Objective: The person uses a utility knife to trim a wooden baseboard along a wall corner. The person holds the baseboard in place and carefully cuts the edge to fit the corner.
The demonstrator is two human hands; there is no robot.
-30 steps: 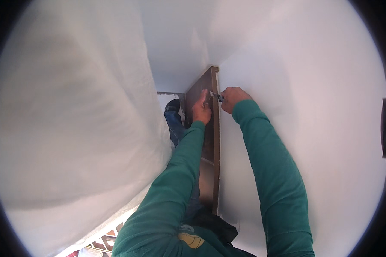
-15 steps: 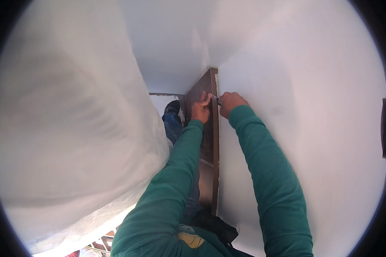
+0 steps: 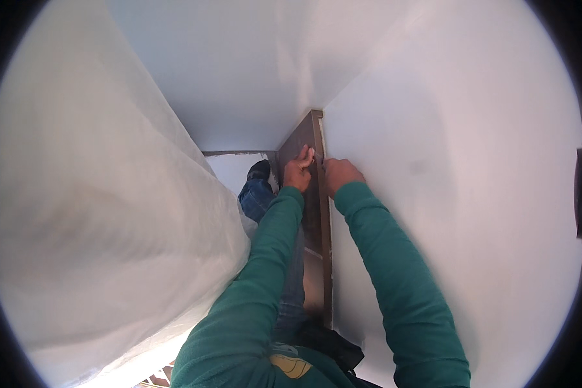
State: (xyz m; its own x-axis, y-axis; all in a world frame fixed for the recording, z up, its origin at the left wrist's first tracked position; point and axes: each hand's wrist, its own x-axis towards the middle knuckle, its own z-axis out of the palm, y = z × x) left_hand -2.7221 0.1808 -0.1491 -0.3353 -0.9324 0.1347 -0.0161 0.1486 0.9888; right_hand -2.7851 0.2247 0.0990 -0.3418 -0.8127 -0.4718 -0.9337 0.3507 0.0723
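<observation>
A brown board (image 3: pixel 309 207), with a narrow edge turned toward the white wall, stands upright between my hands. My left hand (image 3: pixel 297 173) is on the board's left side, partly curled, thumb and a finger raised close together near the edge. Whether anything is pinched there is too small to make out. On the other side, my right hand (image 3: pixel 343 175) is closed against the edge, around a small dark-handled blade tool. My fingers now hide most of that tool; the earlier frame shows its light blade at the board's edge.
White wall (image 3: pixel 446 161) rises close on my right, and another pale wall (image 3: pixel 239 77) lies ahead. Translucent plastic sheeting (image 3: pixel 110 213) hangs on the left, touching my left sleeve. My shoe (image 3: pixel 258 170) is down beside the board. A dark object (image 3: pixel 581 194) sits at the far right.
My right hand has come slightly down and left along the board's edge, and the tool's blade is now mostly hidden. My left hand has shifted slightly left. The sheeting hangs farther left at the top.
</observation>
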